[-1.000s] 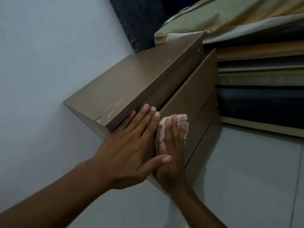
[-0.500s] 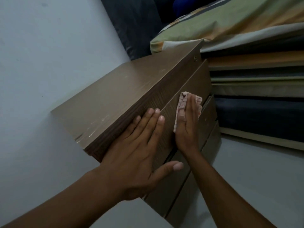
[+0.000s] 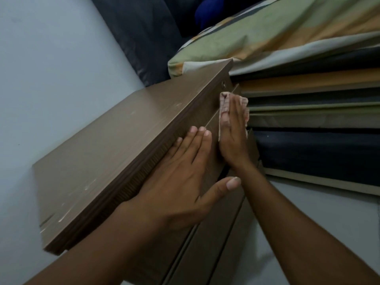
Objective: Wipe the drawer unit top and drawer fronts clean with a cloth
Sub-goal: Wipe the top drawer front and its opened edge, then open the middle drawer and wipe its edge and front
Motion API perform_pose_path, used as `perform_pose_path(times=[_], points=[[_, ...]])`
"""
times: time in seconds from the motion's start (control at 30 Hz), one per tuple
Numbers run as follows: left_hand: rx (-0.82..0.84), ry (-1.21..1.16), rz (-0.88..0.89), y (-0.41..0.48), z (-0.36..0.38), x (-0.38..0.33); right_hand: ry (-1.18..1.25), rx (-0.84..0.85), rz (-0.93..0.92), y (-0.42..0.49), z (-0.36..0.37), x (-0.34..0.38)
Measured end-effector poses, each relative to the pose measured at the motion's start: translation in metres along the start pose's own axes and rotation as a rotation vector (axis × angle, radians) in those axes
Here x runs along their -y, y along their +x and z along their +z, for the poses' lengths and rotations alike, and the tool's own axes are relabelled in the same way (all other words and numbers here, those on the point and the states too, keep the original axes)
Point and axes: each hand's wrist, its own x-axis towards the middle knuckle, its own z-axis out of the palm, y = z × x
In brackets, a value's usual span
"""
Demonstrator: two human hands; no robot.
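Wiping the top drawer front, judging by the cloth pinned flat at its far end, just under the front edge of the drawer unit top and close beside the bed. Hold the right hand as shown: fingers straight and pressed together, palm flat over the cloth, nothing pinched. Press evenly through the whole palm to avoid lifting or bunching a corner. Draw long overlapping strokes along the front, end to end, then down to the gap above the next drawer. Leave the left hand braced flat against the front by the upper edge, fingers straight and close together, thumb spread wide, to stop the drawer sliding or the unit rocking. Mind the far corner beside the bed, easily missed. Refold to a fresh face before starting the lower fronts. Pale scuffs along the near edge of the top, probably worth another pass; dirt or wear, cannot tell.
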Motion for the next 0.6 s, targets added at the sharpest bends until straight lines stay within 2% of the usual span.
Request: perform_pose_path(times=[0.1, 0.27, 0.33, 0.4, 0.5, 0.6], points=[[0.015, 0.041, 0.011, 0.006, 0.002, 0.000, 0.052, 0.020, 0.136, 0.022, -0.014, -0.020], [0.020, 0.083, 0.010, 0.005, 0.003, 0.000, 0.003, -0.105, 0.277, -0.009, -0.020, -0.038], [0.020, 0.093, 0.008, 0.005, 0.003, -0.001, -0.006, -0.112, 0.276, -0.019, -0.026, -0.038], [0.021, 0.110, 0.012, 0.004, 0.003, -0.001, -0.014, -0.066, 0.271, -0.029, -0.035, -0.032], [-0.006, 0.119, 0.035, 0.000, 0.002, -0.001, -0.042, 0.067, 0.372, -0.040, -0.053, -0.018], [-0.053, 0.079, 0.044, -0.009, 0.002, -0.001, -0.040, 0.060, 0.383, -0.063, -0.065, 0.003]])
